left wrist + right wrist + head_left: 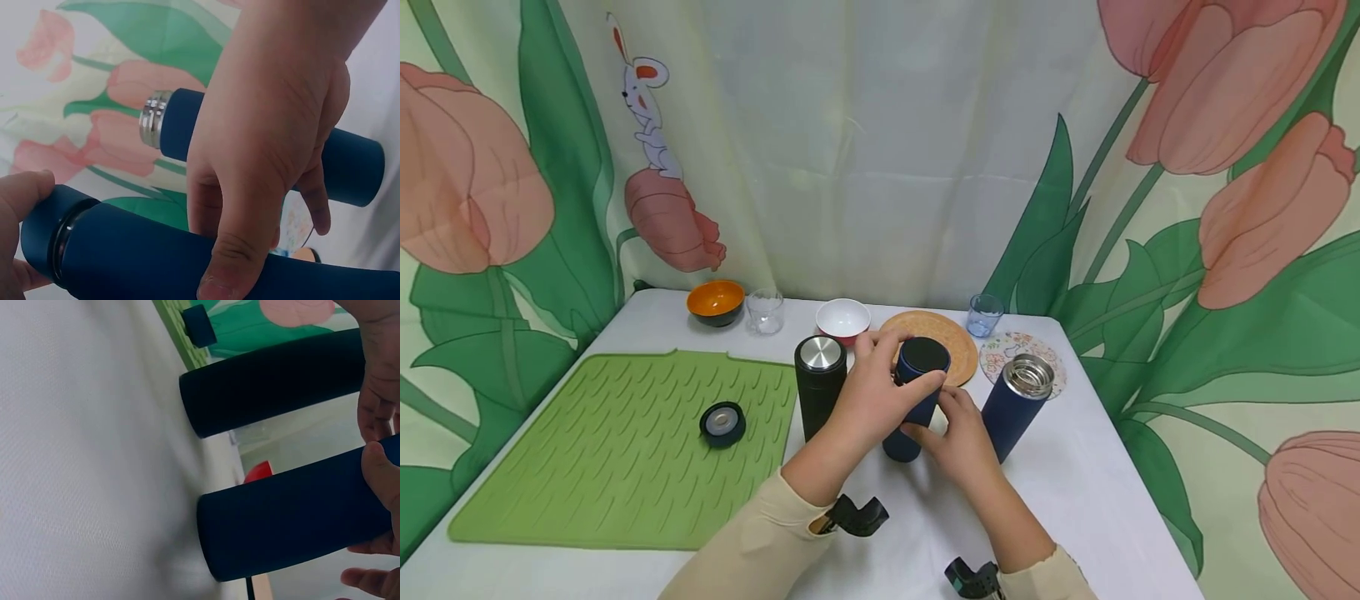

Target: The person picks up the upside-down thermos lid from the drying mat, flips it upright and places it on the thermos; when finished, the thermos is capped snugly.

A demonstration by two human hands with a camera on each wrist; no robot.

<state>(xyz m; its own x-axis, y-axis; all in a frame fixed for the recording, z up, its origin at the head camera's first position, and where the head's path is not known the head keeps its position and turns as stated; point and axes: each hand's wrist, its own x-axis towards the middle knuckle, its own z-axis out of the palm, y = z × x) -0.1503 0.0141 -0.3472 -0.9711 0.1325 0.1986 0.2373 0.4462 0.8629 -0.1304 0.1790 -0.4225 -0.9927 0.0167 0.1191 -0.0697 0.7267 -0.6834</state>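
Observation:
A dark blue thermos (pixel 901 446) stands near the middle of the table, between both hands. My left hand (pixel 874 392) grips its lid (pixel 923 354) from above, thumb on the near side. Lower down, my right hand (pixel 958 443) holds the body between thumb and fingers. In the left wrist view a thin silvery line shows between the lid (pixel 53 228) and the body (pixel 144 240). Beside my left hand stands a black thermos (pixel 820 392) with a silver-topped cap. To the right is a second blue thermos (pixel 1011 421), uncapped, its steel neck (pixel 1030 375) bare.
A green ridged mat (pixel 625 450) covers the left side, with a dark round lid (pixel 722 425) on it. Along the back are an orange bowl (pixel 716 298), a clear glass (pixel 765 312), a white bowl (pixel 843 319), a round board (pixel 964 354), a blue glass (pixel 984 315) and a patterned plate (pixel 1000 354).

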